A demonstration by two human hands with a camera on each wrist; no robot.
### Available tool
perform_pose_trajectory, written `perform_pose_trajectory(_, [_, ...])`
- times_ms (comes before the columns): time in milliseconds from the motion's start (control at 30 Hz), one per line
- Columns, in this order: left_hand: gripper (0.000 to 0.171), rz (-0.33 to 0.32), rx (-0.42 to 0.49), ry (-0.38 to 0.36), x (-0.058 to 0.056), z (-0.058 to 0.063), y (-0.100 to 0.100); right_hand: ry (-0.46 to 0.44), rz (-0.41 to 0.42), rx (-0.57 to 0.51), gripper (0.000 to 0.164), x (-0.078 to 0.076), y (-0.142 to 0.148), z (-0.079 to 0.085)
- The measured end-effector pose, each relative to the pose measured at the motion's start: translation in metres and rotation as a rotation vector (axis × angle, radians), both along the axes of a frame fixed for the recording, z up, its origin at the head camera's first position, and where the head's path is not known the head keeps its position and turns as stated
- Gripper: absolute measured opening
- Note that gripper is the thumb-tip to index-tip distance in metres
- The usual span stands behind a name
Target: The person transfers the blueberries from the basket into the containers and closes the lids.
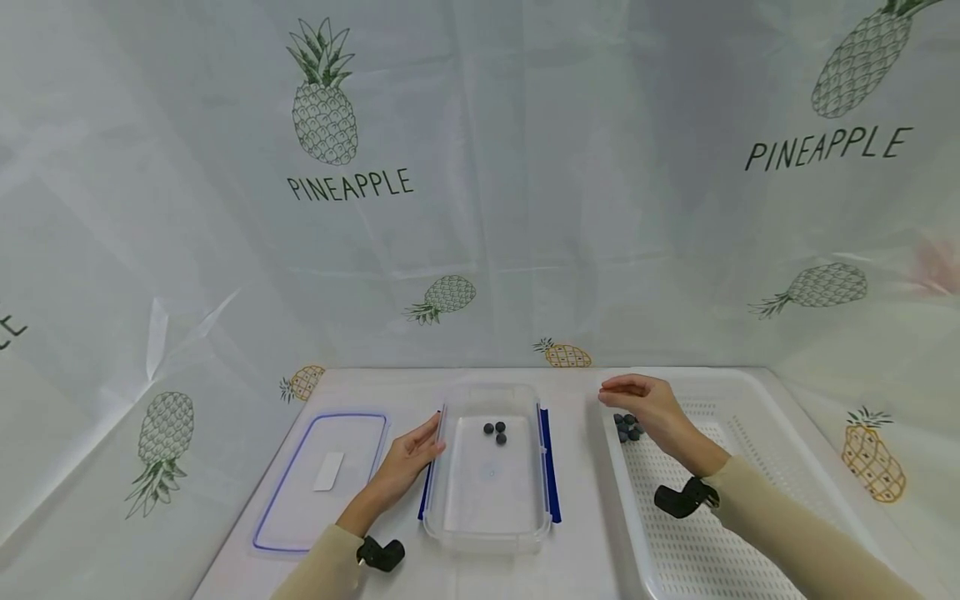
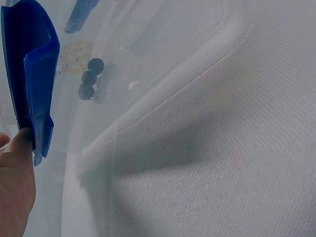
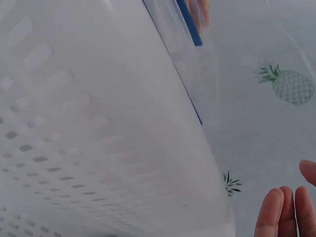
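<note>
A clear plastic food container (image 1: 491, 508) with blue side latches (image 1: 552, 467) stands mid-table and holds three blueberries (image 1: 500, 427) near its far end. My left hand (image 1: 408, 458) grips its left side; in the left wrist view the thumb (image 2: 22, 148) is at the lower edge of a blue latch (image 2: 39, 74). My right hand (image 1: 660, 417) hovers over the far left corner of a white perforated basket (image 1: 705, 533), close to several blueberries (image 1: 628, 423) there. In the right wrist view its fingers (image 3: 269, 212) are nearly straight, the thumb apart, with nothing visible between them.
Left of the container lies a clear lid with a blue seal (image 1: 320, 415), a white rectangle (image 1: 328, 472) on it. The basket's raised wall (image 1: 630, 525) runs along the right of the table. A pineapple-printed sheet (image 1: 525, 208) hangs behind.
</note>
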State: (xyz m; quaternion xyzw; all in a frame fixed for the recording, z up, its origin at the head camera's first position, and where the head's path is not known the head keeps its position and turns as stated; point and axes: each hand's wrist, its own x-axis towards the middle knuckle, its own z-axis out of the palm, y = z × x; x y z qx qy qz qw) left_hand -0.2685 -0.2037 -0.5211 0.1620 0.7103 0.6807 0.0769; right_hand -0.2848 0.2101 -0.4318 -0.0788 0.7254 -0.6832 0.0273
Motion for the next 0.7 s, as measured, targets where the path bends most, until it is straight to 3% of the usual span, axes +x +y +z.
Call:
perform_pose_trajectory(367, [0.06,-0.006,0.002,-0.044,0.0,0.003,-0.001,-0.007,-0.023,0.005,0.05,0.002,0.021,-0.011])
perform_pose_trajectory(500, [0.06,-0.018,0.013,-0.044,0.0,0.003,-0.001,-0.003,-0.051,-0.024,0.047,0.0,0.028,-0.018])
perform_pose_trajectory(700, [0.06,0.004,0.013,-0.022,0.001,0.003,0.002,-0.002,-0.094,0.034,0.047,-0.002,0.039,-0.027])
